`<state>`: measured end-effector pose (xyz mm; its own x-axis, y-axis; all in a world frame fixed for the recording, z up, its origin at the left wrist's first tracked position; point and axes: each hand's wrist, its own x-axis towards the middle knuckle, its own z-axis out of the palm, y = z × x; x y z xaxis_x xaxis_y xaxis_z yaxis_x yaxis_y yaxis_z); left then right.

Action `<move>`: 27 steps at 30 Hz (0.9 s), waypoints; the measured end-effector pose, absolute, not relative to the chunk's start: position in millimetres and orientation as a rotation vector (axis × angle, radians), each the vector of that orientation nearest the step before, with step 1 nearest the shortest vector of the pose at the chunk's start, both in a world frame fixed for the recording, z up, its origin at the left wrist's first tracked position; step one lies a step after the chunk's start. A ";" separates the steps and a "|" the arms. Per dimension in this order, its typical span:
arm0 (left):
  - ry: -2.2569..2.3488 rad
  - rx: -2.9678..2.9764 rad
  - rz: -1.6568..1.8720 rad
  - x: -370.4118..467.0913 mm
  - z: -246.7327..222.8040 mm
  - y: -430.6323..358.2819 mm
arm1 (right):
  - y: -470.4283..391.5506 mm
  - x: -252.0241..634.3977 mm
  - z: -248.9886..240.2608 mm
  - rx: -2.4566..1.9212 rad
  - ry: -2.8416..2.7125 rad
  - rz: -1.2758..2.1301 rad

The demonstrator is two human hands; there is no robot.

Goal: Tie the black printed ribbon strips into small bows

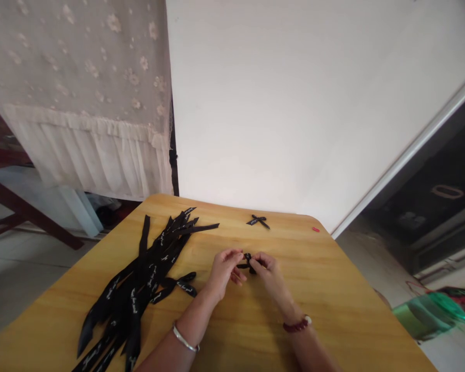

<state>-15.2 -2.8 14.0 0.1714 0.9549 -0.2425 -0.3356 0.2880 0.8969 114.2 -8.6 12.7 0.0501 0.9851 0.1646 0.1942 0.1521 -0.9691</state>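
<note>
Between my two hands, just above the wooden table (313, 289), is a small black ribbon (248, 257) bunched into loops. My left hand (225, 269) pinches its left side with thumb and forefinger, the other fingers curled loosely below. From the right, my right hand (266, 267) grips the ribbon between thumb and fingers. A tied black bow (258, 221) with white lettering lies beyond my hands. To the left spreads a pile of black ribbon strips (151, 274) printed with white script. One looped ribbon (184, 284) sticks out from the pile toward my left wrist.
A small red object (315, 229) lies near the table's far right corner. A white wall panel (256, 103) rises behind the table, with a lace curtain (101, 103) at left. On the floor at right stands a green translucent container (430, 314).
</note>
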 end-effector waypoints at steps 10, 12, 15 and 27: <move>0.968 0.772 1.148 -8.0 8.5 -3.2 | -11.0 103.5 8.3 -1.232 -1.271 1.089; 0.953 0.735 1.159 -7.7 7.1 -2.6 | -10.5 103.7 7.8 -1.230 -1.213 1.118; 0.923 0.693 1.163 -8.8 6.3 -1.5 | -9.9 105.3 7.8 -1.253 -1.164 1.116; 0.814 0.696 1.055 -11.4 6.9 -3.5 | -9.7 108.9 13.9 -1.209 -1.230 1.035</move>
